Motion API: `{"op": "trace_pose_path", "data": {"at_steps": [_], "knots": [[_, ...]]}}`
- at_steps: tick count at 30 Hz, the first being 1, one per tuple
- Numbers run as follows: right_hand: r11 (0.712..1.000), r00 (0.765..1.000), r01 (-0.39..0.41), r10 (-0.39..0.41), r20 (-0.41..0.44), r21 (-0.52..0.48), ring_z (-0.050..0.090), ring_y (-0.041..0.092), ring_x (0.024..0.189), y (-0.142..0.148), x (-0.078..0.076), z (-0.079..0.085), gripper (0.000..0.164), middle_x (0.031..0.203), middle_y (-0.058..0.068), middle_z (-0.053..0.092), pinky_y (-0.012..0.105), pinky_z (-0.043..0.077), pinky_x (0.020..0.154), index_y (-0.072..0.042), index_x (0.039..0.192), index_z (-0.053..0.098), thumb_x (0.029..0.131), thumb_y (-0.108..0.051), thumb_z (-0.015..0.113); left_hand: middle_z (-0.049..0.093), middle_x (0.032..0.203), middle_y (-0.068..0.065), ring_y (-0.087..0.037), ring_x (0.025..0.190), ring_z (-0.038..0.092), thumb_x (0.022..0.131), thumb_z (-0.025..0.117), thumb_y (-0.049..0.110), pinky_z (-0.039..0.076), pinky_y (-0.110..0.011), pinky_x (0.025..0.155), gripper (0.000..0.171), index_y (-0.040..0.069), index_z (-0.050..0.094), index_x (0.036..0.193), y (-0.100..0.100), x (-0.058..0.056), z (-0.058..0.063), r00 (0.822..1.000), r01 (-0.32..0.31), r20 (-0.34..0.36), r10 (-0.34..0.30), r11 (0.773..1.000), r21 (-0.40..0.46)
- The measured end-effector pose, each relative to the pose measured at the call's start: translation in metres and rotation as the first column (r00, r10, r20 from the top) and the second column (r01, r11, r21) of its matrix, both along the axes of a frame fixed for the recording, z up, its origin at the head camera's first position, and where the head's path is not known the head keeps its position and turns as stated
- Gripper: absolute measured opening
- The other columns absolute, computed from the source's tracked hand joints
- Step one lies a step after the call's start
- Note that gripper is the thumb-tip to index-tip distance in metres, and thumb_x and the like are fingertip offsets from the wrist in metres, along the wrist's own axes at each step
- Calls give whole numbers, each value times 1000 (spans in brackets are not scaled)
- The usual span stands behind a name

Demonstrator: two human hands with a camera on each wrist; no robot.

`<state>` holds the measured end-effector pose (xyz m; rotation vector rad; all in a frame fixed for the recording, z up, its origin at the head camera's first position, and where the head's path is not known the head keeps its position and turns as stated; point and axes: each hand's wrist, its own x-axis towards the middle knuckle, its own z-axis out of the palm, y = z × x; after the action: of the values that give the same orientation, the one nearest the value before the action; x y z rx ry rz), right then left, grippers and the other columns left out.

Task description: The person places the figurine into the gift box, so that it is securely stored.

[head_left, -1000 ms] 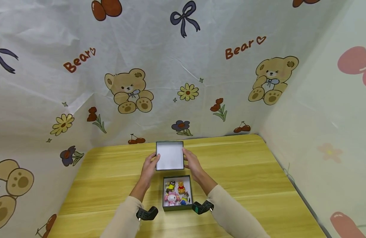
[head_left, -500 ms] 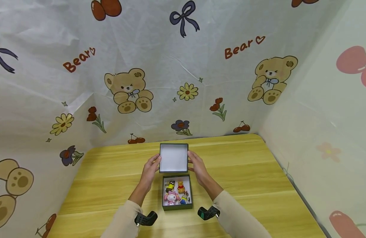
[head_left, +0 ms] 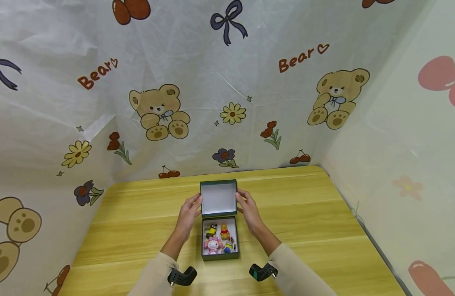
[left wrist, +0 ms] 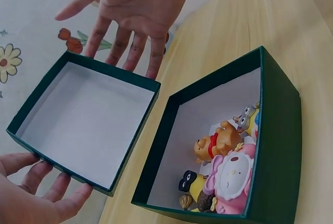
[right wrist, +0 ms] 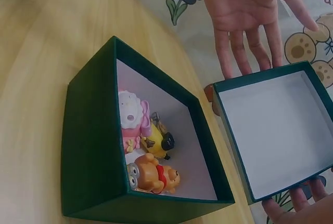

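A dark green box lid [head_left: 218, 200] with a white inside stands raised and tilted beyond the open box, its inside facing the person. My left hand [head_left: 186, 217] touches its left side and my right hand [head_left: 251, 213] its right side. The wrist views show straight fingers against the lid's side walls, with the thumbs spread away from it. Just below the lid, the matching green box [head_left: 221, 257] sits on the table. Inside lie small toy figures: a pink one [head_left: 213, 245], an orange bear in red [head_left: 225, 232], a yellow goggled one [head_left: 211, 231] and a yellow-and-blue one [head_left: 228, 246].
The wood-grain table [head_left: 298, 230] spreads out on both sides of the box. A white cloth [head_left: 205, 82] printed with bears and flowers hangs behind it, and a pale patterned wall [head_left: 405, 144] rises at the right. Black wrist cameras [head_left: 182, 276] sit on both sleeves.
Between both hands, the lid has moved right and nearer the box, now roughly lined up with it. Its tilt has changed, so its upper side wall shows more. The box has stayed put.
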<state>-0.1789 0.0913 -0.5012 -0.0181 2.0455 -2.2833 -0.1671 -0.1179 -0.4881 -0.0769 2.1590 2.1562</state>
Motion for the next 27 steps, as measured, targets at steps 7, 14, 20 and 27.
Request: {"op": "trace_pose_path", "data": {"at_steps": [7, 14, 20, 27], "knots": [[1000, 998, -9, 9, -56, -3, 37, 48, 127, -1, 11, 9, 48, 140, 29, 35, 65, 29, 105, 9, 137, 37, 103, -22, 47, 35, 137, -25, -43, 131, 37, 101, 49, 34, 34, -56, 106, 62, -9, 35, 144, 2, 4, 3, 1000, -10, -7, 10, 1000, -7], [999, 994, 52, -52, -91, -7, 42, 47, 123, -3, 13, -2, 45, 137, 27, 40, 59, 34, 104, 9, 132, 41, 100, -21, 52, 36, 134, -23, -39, 127, 40, 101, 50, 32, 34, -56, 106, 58, -8, 38, 142, 4, 6, 4, 999, -26, -28, 25, 1000, -11], [996, 989, 88, -90, -118, -18, 48, 42, 117, -4, 20, -3, 42, 130, 25, 45, 57, 39, 102, 8, 126, 44, 99, -22, 56, 39, 136, -22, -37, 123, 43, 100, 51, 36, 38, -54, 104, 57, -7, 45, 137, 4, 9, 4, 998, -47, -47, 44, 997, -64], [993, 985, 120, -119, -124, -5, 50, 20, 107, -5, 24, -4, 47, 129, 22, 44, 54, 42, 100, 3, 138, 40, 99, -17, 55, 49, 135, -20, -36, 124, 47, 99, 53, 37, 44, -49, 100, 52, -3, 51, 131, 5, 11, 2, 994, -68, -90, 56, 990, -126]]}}
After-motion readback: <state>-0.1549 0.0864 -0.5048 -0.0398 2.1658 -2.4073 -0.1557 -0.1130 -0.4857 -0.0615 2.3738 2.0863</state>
